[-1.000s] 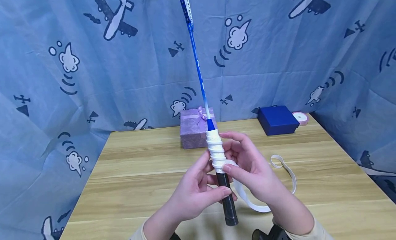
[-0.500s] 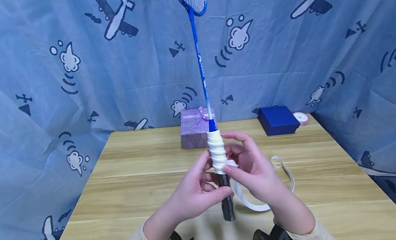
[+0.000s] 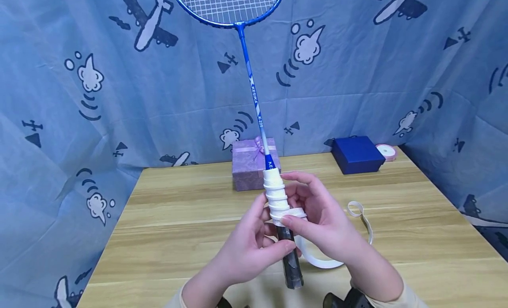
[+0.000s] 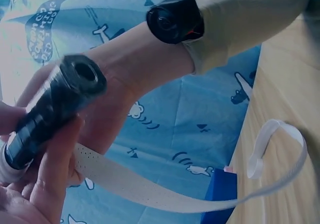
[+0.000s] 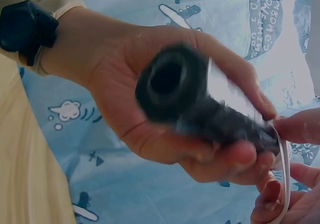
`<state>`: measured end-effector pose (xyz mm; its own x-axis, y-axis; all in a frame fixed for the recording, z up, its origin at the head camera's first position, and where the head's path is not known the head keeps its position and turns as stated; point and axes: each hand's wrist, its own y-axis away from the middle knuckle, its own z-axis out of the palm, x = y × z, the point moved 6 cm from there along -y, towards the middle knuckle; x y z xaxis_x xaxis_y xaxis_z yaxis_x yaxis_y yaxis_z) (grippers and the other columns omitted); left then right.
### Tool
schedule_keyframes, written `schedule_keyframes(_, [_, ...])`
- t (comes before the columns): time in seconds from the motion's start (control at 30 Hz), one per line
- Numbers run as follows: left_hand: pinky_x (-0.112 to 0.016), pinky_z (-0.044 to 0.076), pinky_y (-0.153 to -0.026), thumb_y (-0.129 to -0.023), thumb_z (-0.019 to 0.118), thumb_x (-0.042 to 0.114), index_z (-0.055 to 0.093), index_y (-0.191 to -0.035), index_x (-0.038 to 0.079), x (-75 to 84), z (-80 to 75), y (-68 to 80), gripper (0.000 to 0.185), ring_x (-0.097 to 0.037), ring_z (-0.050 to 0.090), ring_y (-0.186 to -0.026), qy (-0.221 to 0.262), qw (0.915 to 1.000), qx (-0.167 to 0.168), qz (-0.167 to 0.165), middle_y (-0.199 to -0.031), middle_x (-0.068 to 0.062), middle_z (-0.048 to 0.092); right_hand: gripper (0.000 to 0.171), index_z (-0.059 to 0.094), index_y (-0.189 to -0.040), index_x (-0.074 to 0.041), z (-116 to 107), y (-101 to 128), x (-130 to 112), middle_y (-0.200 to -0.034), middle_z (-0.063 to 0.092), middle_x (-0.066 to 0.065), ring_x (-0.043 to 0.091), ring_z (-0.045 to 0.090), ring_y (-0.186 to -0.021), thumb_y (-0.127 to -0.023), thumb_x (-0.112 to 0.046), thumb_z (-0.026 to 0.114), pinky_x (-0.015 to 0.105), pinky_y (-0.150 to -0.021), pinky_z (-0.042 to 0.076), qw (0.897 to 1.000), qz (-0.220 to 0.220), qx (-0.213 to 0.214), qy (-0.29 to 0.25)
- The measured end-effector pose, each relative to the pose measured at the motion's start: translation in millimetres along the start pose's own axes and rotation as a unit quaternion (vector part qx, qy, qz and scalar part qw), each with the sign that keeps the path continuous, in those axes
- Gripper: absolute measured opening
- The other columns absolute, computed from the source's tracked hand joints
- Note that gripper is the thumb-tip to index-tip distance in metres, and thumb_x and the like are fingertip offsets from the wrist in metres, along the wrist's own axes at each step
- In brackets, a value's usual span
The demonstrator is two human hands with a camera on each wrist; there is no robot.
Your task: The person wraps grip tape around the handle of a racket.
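Observation:
A blue badminton racket is held upright and slightly tilted above the table, its strung head cut off by the top of the head view. White grip tape winds round the upper handle; the lower handle is bare black. My left hand grips the handle, thumb across the black part and fingers behind it. My right hand pinches the tape at the lowest turn, thumb in front. From there the loose perforated tape hangs in a curve and runs onto the table to a curled end.
On the wooden table, a purple gift box with a bow stands behind the racket. A dark blue box and a pink-edged ribbon roll sit at the back right. A patterned blue curtain hangs behind.
The racket has turned about its long axis, so its head now faces me broadly instead of edge-on. The loose tape has been drawn slightly inward. Both hands keep nearly the same place.

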<state>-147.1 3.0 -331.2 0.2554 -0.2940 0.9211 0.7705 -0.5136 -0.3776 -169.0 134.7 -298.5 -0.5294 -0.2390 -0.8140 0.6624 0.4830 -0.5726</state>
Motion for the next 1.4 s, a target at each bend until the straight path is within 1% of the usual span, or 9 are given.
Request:
schedule_keyframes(0.2, [-0.057,0.063,-0.072,-0.094,0.060,-0.013,0.022,-0.158,0.001,3.0,-1.1,0.1,0.076,-0.036,0.073,-0.093,0.066,0.9965,-0.045,0.023,-0.125,-0.046,0.048,0.070,0.033,-0.151,0.003,-1.3,0.6,0.5,-0.121,0.060,0.014,0.017,0.059,-0.092,-0.089,0.023,0.059,0.027,-0.065,0.058,0.999,0.036,-0.003,0.002])
schedule_keyframes(0.3, [-0.058,0.062,-0.076,-0.094,0.058,-0.014,0.021,-0.157,-0.001,3.2,-0.6,-0.9,0.074,-0.035,0.071,-0.095,0.086,0.9940,-0.061,0.028,-0.122,-0.048,0.045,0.069,0.033,-0.151,0.002,-0.9,0.3,0.4,-0.120,0.062,0.012,0.017,0.060,-0.093,-0.090,0.023,0.058,0.028,-0.060,0.057,1.000,0.026,-0.008,-0.011])
schedule_keyframes(0.43, [-0.060,0.062,-0.079,-0.095,0.057,-0.014,0.020,-0.156,-0.001,2.1,0.3,-2.0,0.072,-0.024,0.068,-0.097,0.098,0.9917,-0.077,0.032,-0.118,-0.049,0.042,0.070,0.031,-0.153,0.001,0.4,0.1,0.2,-0.121,0.063,0.013,0.019,0.062,-0.096,-0.091,0.024,0.055,0.029,-0.060,0.056,0.999,0.003,-0.019,-0.036])
schedule_keyframes(0.5, [-0.060,0.062,-0.079,-0.096,0.056,-0.013,0.019,-0.156,0.000,1.5,0.3,-2.0,0.072,-0.027,0.069,-0.096,0.093,0.9918,-0.081,0.033,-0.116,-0.048,0.044,0.071,0.031,-0.153,0.000,0.6,0.4,0.2,-0.122,0.062,0.013,0.020,0.061,-0.098,-0.091,0.023,0.055,0.028,-0.065,0.057,0.999,-0.001,-0.019,-0.037])
schedule_keyframes(0.73, [-0.056,0.063,-0.082,-0.098,0.053,-0.012,0.014,-0.158,0.001,2.1,1.8,-0.7,0.072,-0.057,0.065,-0.087,0.071,0.9903,-0.112,0.041,-0.109,-0.046,0.049,0.073,0.031,-0.153,-0.003,-0.6,1.3,0.7,-0.120,0.061,0.013,0.021,0.060,-0.099,-0.090,0.024,0.056,0.024,-0.085,0.054,0.998,0.009,-0.022,-0.059])
schedule_keyframes(1.03, [-0.057,0.062,-0.085,-0.099,0.047,-0.014,0.008,-0.157,0.001,2.9,5.3,-0.6,0.071,-0.056,0.064,-0.088,0.092,0.9800,-0.164,0.065,-0.108,-0.046,0.048,0.074,0.021,-0.157,-0.001,1.7,-0.8,1.7,-0.124,0.064,0.010,0.017,0.062,-0.103,-0.094,0.021,0.053,0.024,-0.088,0.056,0.989,0.023,-0.061,-0.136])
schedule_keyframes(1.2, [-0.056,0.061,-0.088,-0.100,0.047,-0.013,0.003,-0.161,0.007,3.1,5.2,-1.0,0.077,-0.058,0.061,-0.094,0.080,0.9848,-0.140,0.066,-0.116,-0.046,0.048,0.074,0.022,-0.158,0.001,1.0,-0.2,2.5,-0.122,0.064,0.009,0.018,0.061,-0.101,-0.094,0.019,0.055,0.023,-0.076,0.058,0.994,0.039,-0.042,-0.092])
schedule_keyframes(1.27, [-0.055,0.062,-0.086,-0.099,0.050,-0.014,0.000,-0.163,0.014,2.8,4.0,-1.1,0.086,-0.054,0.064,-0.092,0.070,0.9903,-0.105,0.056,-0.114,-0.046,0.052,0.073,0.026,-0.157,-0.001,0.4,0.7,3.3,-0.120,0.063,0.009,0.018,0.060,-0.098,-0.094,0.018,0.057,0.023,-0.069,0.057,0.997,0.047,-0.023,-0.057])
schedule_keyframes(1.4, [-0.042,0.065,-0.078,-0.095,0.063,-0.008,0.002,-0.164,0.033,-0.9,-0.9,-1.1,0.101,-0.027,0.073,-0.087,0.009,0.9999,-0.003,0.008,-0.109,-0.037,0.064,0.073,0.029,-0.156,-0.003,-0.2,1.3,3.8,-0.119,0.062,0.014,0.019,0.058,-0.093,-0.092,0.019,0.059,0.025,-0.065,0.056,0.999,0.037,0.009,-0.003])
